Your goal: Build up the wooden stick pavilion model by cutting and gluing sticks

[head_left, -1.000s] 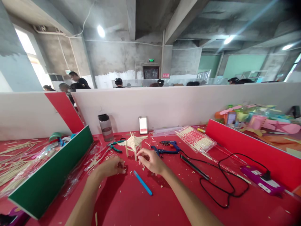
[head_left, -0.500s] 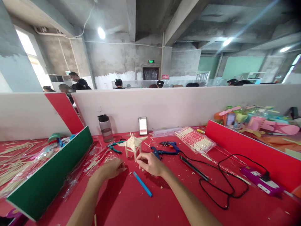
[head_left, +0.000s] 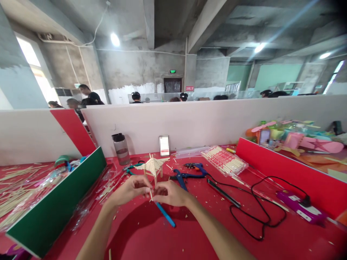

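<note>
My left hand (head_left: 135,188) and my right hand (head_left: 172,194) meet in front of the small wooden pavilion model (head_left: 153,166), which has a slatted roof on stick legs. Between their fingertips is a short wooden stick (head_left: 151,195), pinched from both sides. Just under the fingers, a blue marker (head_left: 166,215) lies slantwise on the red table. A blue glue gun (head_left: 193,176) rests beyond my right hand. Teal-handled pliers (head_left: 132,167) lie behind my left hand, partly hidden by the model and the hand.
A water bottle (head_left: 121,150) and an upright phone (head_left: 164,146) stand by the white partition (head_left: 203,122). At right are packed sticks (head_left: 223,160), a dark cutter-like tool (head_left: 223,194), a black cable and a purple power strip (head_left: 300,208). Green (head_left: 58,202) and red dividers flank the table.
My left hand has come up and right to meet my right hand. The short stick now shows between their fingertips. The model and tools stay in place.
</note>
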A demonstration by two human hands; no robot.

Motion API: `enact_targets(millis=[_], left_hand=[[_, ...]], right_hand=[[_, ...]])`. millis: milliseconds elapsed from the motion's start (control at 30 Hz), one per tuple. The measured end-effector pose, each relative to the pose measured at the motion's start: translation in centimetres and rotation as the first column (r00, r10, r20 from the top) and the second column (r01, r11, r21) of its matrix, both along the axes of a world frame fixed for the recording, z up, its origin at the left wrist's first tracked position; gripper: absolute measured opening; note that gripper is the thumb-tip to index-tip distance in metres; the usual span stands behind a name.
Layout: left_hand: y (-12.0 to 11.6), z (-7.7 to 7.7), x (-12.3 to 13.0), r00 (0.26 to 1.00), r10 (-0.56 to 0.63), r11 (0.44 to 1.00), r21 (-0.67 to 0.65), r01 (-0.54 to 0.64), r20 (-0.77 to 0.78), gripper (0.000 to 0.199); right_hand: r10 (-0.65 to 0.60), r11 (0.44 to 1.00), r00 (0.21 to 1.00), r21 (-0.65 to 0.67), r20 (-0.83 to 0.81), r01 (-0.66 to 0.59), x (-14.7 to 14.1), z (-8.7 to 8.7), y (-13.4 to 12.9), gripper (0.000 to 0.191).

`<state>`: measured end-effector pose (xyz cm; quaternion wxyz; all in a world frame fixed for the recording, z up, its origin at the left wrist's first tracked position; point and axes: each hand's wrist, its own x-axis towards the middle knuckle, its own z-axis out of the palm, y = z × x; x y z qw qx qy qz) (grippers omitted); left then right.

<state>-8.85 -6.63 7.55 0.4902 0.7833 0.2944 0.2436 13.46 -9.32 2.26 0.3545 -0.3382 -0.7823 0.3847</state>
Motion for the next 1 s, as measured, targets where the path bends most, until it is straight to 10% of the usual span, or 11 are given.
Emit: enact_targets(millis=[433,1000], left_hand=[[0.2,-0.4,1.6,0.986,0.135,0.931,0.327,-0.161,0.100,0.022],[1.1,-1.4,0.4,0.998,0.030,0.999,-0.013,-0.030,0.054,0.020]], right_hand=[[-0.075,0.997,0.978,0.014,-0.195,0.080,0.0,1.1,-0.3,0.028],[-0.092,0.974,0.987,0.194,-0.129,0.116,0.3,1.1,-0.1,0.014]])
